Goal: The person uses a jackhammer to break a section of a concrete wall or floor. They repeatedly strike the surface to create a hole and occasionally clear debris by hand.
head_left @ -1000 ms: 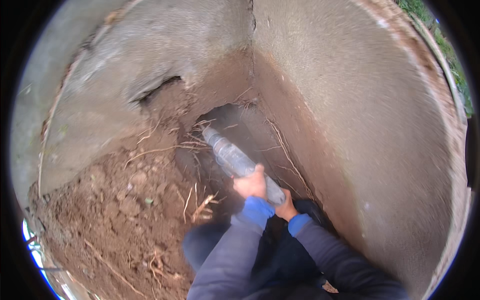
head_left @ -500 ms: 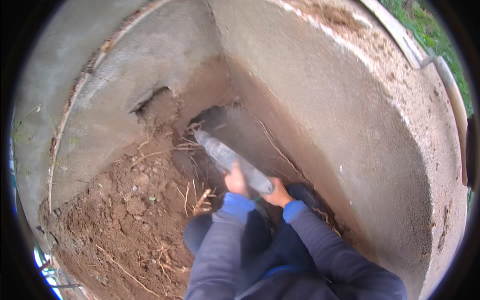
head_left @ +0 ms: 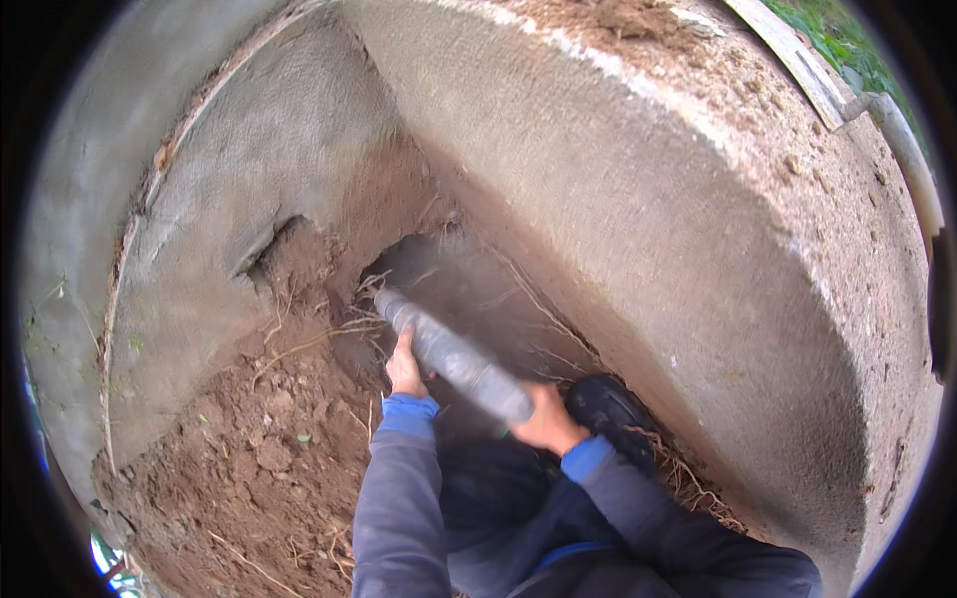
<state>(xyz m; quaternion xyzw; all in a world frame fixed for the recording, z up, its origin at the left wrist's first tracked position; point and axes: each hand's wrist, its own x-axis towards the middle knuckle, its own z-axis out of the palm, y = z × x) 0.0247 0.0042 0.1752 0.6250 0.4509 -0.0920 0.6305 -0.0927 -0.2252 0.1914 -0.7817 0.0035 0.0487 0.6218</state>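
Observation:
A long, dirt-smeared grey cylinder (head_left: 454,354), narrower at its far end like a bottle, is tilted across the pit in front of me. My left hand (head_left: 404,369) is closed on its left side towards the narrow end, thumb along the surface. My right hand (head_left: 548,421) grips the near, wide end. The cylinder's narrow end points at thin roots (head_left: 371,289) by a dark hollow (head_left: 404,257) in the soil. Whether that end touches the roots I cannot tell. The hands and cylinder are slightly blurred.
Loose brown soil (head_left: 249,448) with roots is heaped on the left. Rough concrete walls (head_left: 618,229) meet in a corner ahead, the left one broken by a hole (head_left: 284,244). My dark shoe (head_left: 610,414) stands beside the right wall. Grass (head_left: 827,40) shows beyond the upper right rim.
My left hand has shifted left and up along the cylinder towards its narrow end. The right hand stays at the near end, which has moved slightly down and left. The whole view has shifted a little.

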